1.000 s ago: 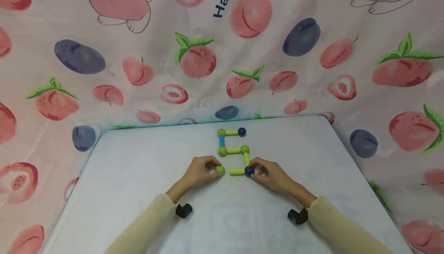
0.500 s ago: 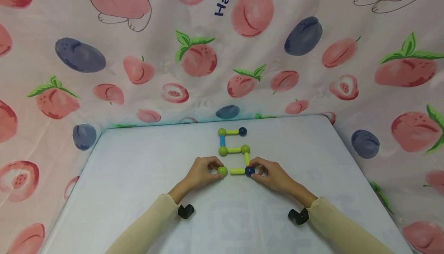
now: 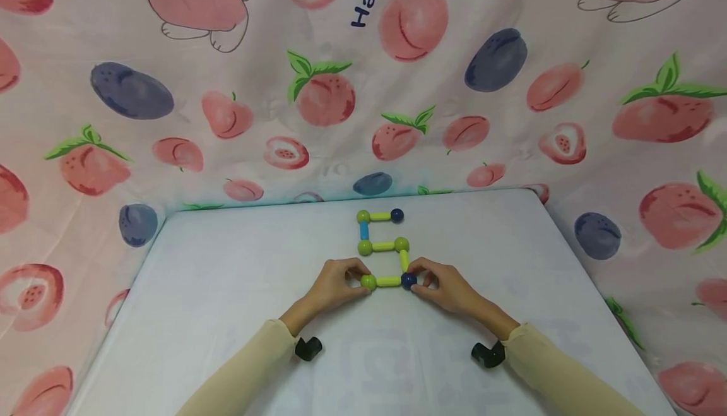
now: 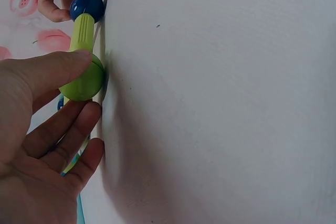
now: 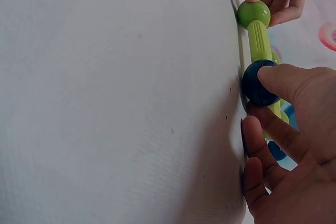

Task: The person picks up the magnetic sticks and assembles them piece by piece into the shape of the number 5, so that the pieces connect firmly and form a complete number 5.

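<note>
My left hand pinches a green ball between thumb and fingers. The ball touches the left end of a yellow-green rod. At the rod's other end is a dark blue ball, pinched by my right hand. From that blue ball another yellow-green rod runs back to a green ball. A further rod leads left to another green ball. Beyond it a blue rod, a green ball, a rod and a dark blue ball follow.
Everything lies on a white-covered table. Behind and beside it hangs a fruit-printed cloth. Black wrist pieces show at both sleeve cuffs.
My left hand has moved right with the green ball, closing the gap to the free end of the front rod. The right hand has stayed on the dark blue ball.
</note>
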A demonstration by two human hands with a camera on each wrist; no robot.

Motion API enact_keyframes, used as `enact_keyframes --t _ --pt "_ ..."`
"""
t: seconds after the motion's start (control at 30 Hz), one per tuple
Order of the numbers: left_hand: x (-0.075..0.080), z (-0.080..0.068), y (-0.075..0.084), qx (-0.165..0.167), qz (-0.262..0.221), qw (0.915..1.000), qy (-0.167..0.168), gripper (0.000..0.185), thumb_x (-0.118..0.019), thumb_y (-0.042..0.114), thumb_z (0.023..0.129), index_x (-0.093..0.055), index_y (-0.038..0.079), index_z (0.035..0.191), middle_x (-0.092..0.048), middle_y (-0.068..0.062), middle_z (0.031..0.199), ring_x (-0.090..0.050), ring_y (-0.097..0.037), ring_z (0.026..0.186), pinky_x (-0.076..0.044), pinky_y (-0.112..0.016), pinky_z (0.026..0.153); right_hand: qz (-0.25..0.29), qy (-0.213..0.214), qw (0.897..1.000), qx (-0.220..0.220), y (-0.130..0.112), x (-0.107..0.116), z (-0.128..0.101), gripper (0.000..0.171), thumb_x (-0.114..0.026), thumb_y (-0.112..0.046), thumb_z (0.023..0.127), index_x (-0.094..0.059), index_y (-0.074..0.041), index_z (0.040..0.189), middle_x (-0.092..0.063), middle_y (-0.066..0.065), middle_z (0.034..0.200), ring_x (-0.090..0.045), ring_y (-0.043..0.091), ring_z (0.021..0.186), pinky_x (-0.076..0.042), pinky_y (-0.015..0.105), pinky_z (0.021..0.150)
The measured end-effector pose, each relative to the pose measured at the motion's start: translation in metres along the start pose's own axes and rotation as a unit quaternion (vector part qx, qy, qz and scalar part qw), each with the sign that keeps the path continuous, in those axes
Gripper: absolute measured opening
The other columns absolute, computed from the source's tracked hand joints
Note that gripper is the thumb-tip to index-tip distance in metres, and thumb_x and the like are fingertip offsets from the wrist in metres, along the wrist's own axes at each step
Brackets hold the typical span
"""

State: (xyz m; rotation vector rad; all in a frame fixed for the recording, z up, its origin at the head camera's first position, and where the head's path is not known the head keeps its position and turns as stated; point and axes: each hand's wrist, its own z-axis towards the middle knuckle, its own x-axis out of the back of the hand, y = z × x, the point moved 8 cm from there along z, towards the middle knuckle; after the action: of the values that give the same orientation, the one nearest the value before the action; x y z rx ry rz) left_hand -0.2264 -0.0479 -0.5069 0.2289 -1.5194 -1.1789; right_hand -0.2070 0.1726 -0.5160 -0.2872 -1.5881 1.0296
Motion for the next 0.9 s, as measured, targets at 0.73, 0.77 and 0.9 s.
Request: enact_keyframes --t 0.73,0.77,0.9 --pt "0.012 -0.004 0.002 -0.011 0.022 0.9995 -0.018 0.044 -0.088 0.014 0.083 -0.069 0.005 0.122 -0.073 -0.007 0.107 -0.069 -0.023 0.095 -0.056 -0.040 0.085 0.009 -0.027 0.999 0.025 0.003 0.006 -0.001 0.039 -0.077 -0.021 0.094 -0.062 -0.018 0.130 -0.070 -0.001 0.117 -0.063 0.012 0.085 -0.053 0.028 0.074" --pt "0.016 -0.005 0.001 -0.009 0.022 0.9996 -0.015 0.047 -0.088 0.015 0.083 -0.068 0.005 0.124 -0.073 -0.008 0.107 -0.069 -0.024 0.096 -0.056 -0.041 0.086 0.009 -0.029 0.999 0.024 0.004 0.008 -0.001 0.040 -0.077 -0.021 0.094 -0.061 -0.017 0.131 -0.070 0.000 0.117 -0.063 0.012 0.084 -0.053 0.028 0.074" --pt "0.031 -0.009 -0.002 -0.005 0.027 0.9996 -0.004 0.055 -0.088 0.018 0.083 -0.064 0.005 0.130 -0.072 -0.014 0.109 -0.069 -0.029 0.097 -0.056 -0.046 0.087 0.004 -0.028 1.000 0.008 0.005 0.018 0.001 0.044 -0.077 -0.022 0.094 -0.059 -0.016 0.133 -0.070 0.003 0.117 -0.063 0.014 0.084 -0.054 0.028 0.074"
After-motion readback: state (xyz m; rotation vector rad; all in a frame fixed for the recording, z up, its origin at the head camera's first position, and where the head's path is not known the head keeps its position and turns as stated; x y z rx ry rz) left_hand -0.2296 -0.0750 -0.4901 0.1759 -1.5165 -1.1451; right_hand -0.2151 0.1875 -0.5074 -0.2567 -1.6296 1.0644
